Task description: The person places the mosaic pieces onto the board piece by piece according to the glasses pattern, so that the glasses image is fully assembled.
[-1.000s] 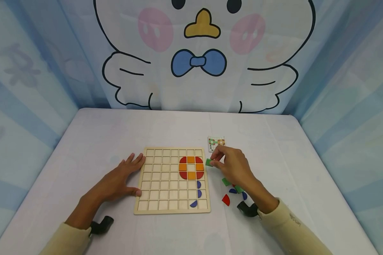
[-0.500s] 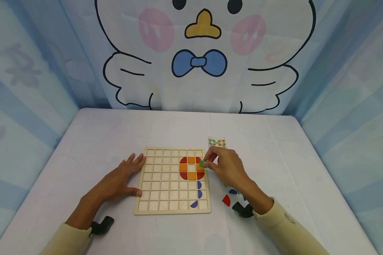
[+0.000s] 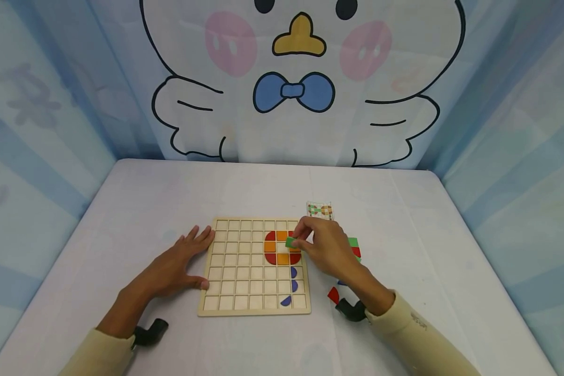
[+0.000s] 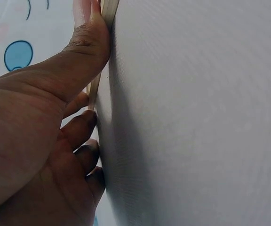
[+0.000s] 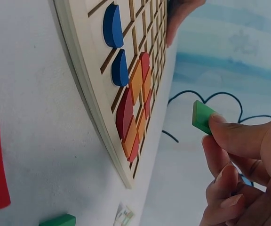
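A wooden grid board (image 3: 239,288) lies on the white table, with red quarter-round and orange square pieces (image 3: 282,259) set in a ring near its upper right. Below that ring, blue half-round pieces (image 3: 285,301) sit in cells. My right hand (image 3: 326,248) pinches a green square tile (image 5: 202,117) between thumb and fingers, held above the ring; in the right wrist view the tile is clear of the board. Fingers spread, my left hand (image 3: 176,263) rests against the board's left edge, with the thumb touching that edge in the left wrist view (image 4: 91,42).
A small pattern card (image 3: 320,210) lies beyond the board's upper right corner. Right of the board are a loose red piece (image 3: 333,295) and green and red pieces (image 3: 354,243), partly hidden by the right arm. A printed curtain (image 3: 291,136) stands behind the table.
My right hand has moved left with the green square tile, from beside the board's right edge to above the ring of pieces. The left hand stays in place.
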